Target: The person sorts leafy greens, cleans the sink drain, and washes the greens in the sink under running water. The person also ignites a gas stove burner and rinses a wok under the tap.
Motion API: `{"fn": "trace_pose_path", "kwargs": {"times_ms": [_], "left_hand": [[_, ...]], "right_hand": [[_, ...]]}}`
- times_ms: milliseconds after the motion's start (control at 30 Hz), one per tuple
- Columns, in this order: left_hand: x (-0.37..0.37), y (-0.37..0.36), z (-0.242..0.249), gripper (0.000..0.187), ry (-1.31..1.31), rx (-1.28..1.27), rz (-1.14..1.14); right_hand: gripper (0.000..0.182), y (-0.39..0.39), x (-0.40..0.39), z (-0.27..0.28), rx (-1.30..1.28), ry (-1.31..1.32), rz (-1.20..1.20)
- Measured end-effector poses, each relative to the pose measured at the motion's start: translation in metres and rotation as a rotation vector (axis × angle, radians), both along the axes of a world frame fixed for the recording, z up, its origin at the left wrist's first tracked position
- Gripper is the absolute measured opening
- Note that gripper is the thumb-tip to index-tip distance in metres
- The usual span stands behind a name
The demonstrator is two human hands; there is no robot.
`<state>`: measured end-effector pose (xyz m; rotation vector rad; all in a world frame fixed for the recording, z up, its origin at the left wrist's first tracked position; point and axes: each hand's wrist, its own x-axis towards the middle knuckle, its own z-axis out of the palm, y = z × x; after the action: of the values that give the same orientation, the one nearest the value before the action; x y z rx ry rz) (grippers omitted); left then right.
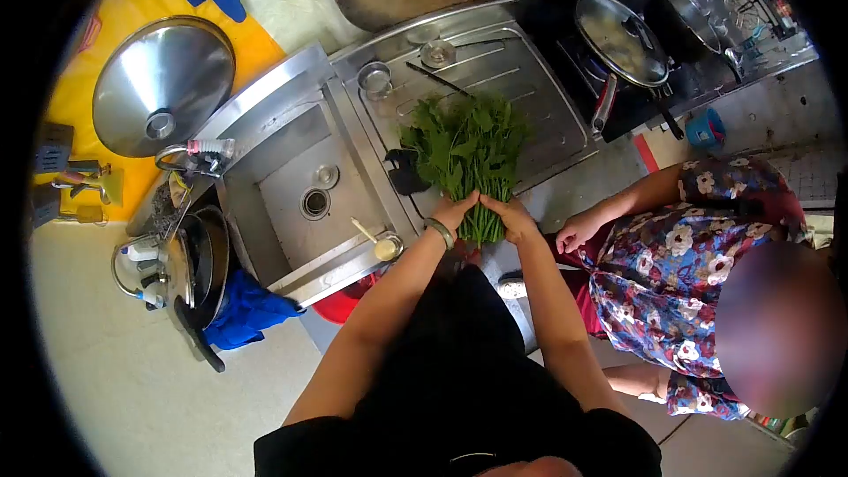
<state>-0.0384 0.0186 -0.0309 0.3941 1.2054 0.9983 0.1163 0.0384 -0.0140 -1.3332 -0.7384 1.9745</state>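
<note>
A bunch of leafy greens (468, 141) lies with its leaves over the steel drainboard (548, 115) and its stems toward me. My left hand (454, 215), with a bangle at the wrist, wraps round the stems from the left. From the right side my right hand (515, 216) grips the same stems, and the two thumbs come close together on top. The cut stem ends stick out below both hands. Just left of the leaves is a black cloth-like item (405, 172). A dark, thin utensil, perhaps a knife (439, 79), lies behind the leaves.
A steel sink (291, 185) is at the left, with a pale-handled brush-like tool (386, 247) on its front edge. At the right, a lidded pan (622, 40) sits on the stove. A co-worker in a floral top (671, 256) stands close on my right.
</note>
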Motion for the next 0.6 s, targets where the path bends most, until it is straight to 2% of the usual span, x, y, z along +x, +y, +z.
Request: {"fn": "trace_pose_path", "kwargs": {"times_ms": [67, 100, 200, 333, 433, 533, 600], "left_hand": [[-0.004, 0.000, 0.014, 0.039, -0.029, -0.017, -0.020], [-0.009, -0.001, 0.033, 0.039, -0.087, -0.036, -0.040], [-0.026, 0.013, 0.034, 0.039, -0.310, -0.136, -0.102], [-0.020, 0.027, 0.030, 0.039, -0.506, -0.236, -0.162], [-0.012, 0.023, 0.042, 0.042, -0.521, -0.242, -0.147], [-0.017, 0.021, 0.072, 0.038, -0.564, -0.187, -0.112], [-0.016, 0.025, 0.053, 0.036, -0.333, -0.103, -0.184]], "right_hand": [[0.054, 0.005, 0.012, -0.027, -0.095, -0.059, 0.012], [0.056, 0.003, 0.008, -0.005, -0.129, 0.043, -0.022], [0.041, 0.025, 0.010, -0.038, -0.280, 0.093, -0.046], [0.037, 0.028, 0.012, 0.017, -0.311, 0.214, -0.069], [0.038, 0.029, 0.017, 0.000, -0.238, 0.165, -0.013], [0.038, 0.032, 0.009, 0.002, -0.280, 0.150, 0.008], [0.038, 0.031, 0.004, 0.000, -0.257, 0.157, -0.016]]}}
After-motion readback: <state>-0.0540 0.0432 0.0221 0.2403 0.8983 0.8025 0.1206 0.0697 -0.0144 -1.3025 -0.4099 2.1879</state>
